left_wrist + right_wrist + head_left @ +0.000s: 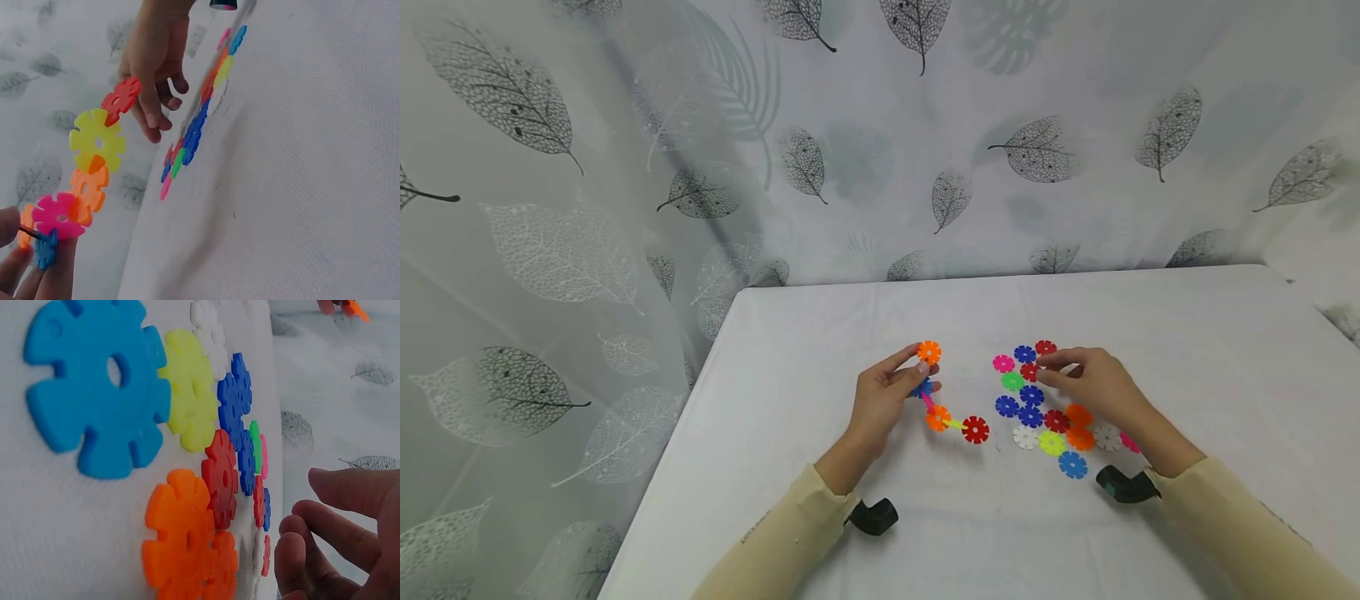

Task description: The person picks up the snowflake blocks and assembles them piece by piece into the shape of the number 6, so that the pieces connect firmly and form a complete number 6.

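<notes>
My left hand (pixel 878 402) pinches a chain of interlocking snowflake discs between thumb and fingers. An orange disc (pixel 929 352) tops the chain, with a blue disc (pixel 45 249) at the fingers. From there run a pink disc (pixel 61 216), another orange disc (pixel 91 194), a yellow disc (pixel 97 142) and a red disc (pixel 975 430) at the free end. Over the far part of the loose discs hovers my right hand (pixel 1097 385), close to a red disc (pixel 1028 372). Its fingers (pixel 337 487) are loosely bent, with nothing seen between them.
Loose discs lie on the white tablecloth (pixel 805 333), among them a light blue disc (pixel 1072 465), a yellow disc (pixel 1052 442), a green disc (pixel 1012 381) and several dark blue ones. Two orange discs overlap. A leaf-patterned curtain (pixel 865 167) hangs behind the table.
</notes>
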The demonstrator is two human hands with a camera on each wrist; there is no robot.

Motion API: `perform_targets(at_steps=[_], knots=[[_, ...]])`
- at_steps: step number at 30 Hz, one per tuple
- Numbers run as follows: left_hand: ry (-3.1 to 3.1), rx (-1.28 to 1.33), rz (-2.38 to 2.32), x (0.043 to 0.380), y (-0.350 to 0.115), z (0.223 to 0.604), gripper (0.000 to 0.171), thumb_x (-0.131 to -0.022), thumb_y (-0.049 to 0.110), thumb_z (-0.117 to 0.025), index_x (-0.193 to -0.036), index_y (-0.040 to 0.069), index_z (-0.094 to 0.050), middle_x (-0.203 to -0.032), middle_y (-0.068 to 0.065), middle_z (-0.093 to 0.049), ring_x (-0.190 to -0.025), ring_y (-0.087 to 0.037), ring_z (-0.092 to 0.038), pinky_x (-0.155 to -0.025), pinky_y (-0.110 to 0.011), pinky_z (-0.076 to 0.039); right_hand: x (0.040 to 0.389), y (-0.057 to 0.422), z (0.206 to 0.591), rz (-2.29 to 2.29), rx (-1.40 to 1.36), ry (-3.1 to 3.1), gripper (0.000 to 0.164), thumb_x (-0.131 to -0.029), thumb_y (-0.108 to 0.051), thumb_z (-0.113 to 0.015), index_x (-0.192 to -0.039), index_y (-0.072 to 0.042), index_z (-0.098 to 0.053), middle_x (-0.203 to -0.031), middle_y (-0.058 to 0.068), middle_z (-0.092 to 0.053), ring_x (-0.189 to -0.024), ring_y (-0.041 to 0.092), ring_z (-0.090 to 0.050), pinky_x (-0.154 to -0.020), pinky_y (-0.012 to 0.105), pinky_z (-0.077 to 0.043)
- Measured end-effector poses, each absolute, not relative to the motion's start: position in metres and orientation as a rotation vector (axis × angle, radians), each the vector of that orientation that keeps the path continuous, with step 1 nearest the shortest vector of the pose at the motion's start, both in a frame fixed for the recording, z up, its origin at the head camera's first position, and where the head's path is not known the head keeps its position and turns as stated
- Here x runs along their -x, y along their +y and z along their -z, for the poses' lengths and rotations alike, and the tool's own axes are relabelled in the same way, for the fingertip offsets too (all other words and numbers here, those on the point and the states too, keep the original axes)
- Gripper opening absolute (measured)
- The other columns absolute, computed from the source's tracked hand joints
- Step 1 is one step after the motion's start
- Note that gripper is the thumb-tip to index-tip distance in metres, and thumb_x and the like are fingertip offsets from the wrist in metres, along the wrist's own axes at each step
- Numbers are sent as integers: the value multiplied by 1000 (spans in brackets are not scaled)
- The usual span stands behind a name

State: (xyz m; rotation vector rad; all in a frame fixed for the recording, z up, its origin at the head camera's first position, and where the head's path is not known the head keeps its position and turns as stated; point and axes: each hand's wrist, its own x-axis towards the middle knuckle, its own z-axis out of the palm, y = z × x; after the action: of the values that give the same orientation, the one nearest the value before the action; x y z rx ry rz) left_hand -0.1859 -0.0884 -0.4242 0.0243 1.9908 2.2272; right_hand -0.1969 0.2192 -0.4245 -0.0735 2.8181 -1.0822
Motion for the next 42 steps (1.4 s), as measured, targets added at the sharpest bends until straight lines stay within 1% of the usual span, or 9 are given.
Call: perform_targets(at_steps=[4, 8, 13, 18, 25, 33, 38, 42], knots=[[1988, -21, -2242, 186, -89, 425, 45, -96, 23, -73, -140, 18, -63, -110, -10, -75, -93, -27, -75, -110, -43, -41, 198, 217, 427, 985, 133, 2819, 41, -91, -33, -77, -120, -5, -73, -106, 13, -69, -94, 31, -62, -66, 30, -54], [1982, -34, -2253, 186, -89, 426, 47, -94, 22, -74, -140, 17, -63, -110, -10, -75, -93, -27, -75, -110, -41, -41, 199, 215, 429, 912, 143, 2802, 40, -87, -33, -81, -116, -6, -75, -101, 9, -69, -93, 31, -61, -66, 33, -55], [1976, -43, -2257, 186, -88, 426, 48, -94, 21, -75, -140, 16, -62, -110, -10, -75, -93, -27, -75, -111, -41, -41, 199, 212, 431, 861, 107, 2807, 45, -82, -32, -85, -117, -6, -75, -99, 9, -67, -95, 33, -61, -65, 33, -56], [1969, -35, -2258, 185, -88, 426, 47, -94, 22, -75, -139, 17, -63, -110, -10, -75, -93, -27, -75, -111, -42, -40, 199, 209, 432, 848, 113, 2817, 42, -80, -27, -87, -114, -6, -76, -98, 10, -68, -92, 31, -62, -64, 33, -56], [1985, -24, -2230, 184, -87, 427, 47, -95, 24, -74, -140, 20, -63, -112, -8, -75, -93, -26, -75, -112, -45, -39, 199, 209, 432, 883, 147, 2799, 38, -80, -22, -87, -112, -5, -75, -97, 9, -67, -91, 30, -62, -65, 33, -58], [1956, -41, -2217, 185, -86, 429, 49, -97, 22, -70, -145, 16, -58, -114, -9, -74, -94, -26, -75, -110, -42, -41, 198, 209, 433, 991, 179, 2764, 28, -82, -17, -85, -105, -6, -71, -92, 5, -65, -88, 25, -63, -68, 32, -58], [1950, -16, -2210, 184, -85, 428, 46, -98, 22, -69, -143, 19, -60, -113, -9, -74, -94, -26, -75, -112, -45, -38, 198, 210, 433, 1053, 217, 2737, 26, -87, -17, -81, -108, -5, -72, -94, 5, -65, -87, 23, -64, -69, 31, -58], [1943, -7, -2212, 184, -85, 427, 45, -99, 22, -69, -143, 18, -60, -111, -10, -75, -95, -26, -74, -113, -47, -37, 198, 209, 432, 1075, 241, 2713, 25, -90, -17, -78, -111, -5, -73, -96, 6, -66, -87, 22, -64, -70, 31, -58]])
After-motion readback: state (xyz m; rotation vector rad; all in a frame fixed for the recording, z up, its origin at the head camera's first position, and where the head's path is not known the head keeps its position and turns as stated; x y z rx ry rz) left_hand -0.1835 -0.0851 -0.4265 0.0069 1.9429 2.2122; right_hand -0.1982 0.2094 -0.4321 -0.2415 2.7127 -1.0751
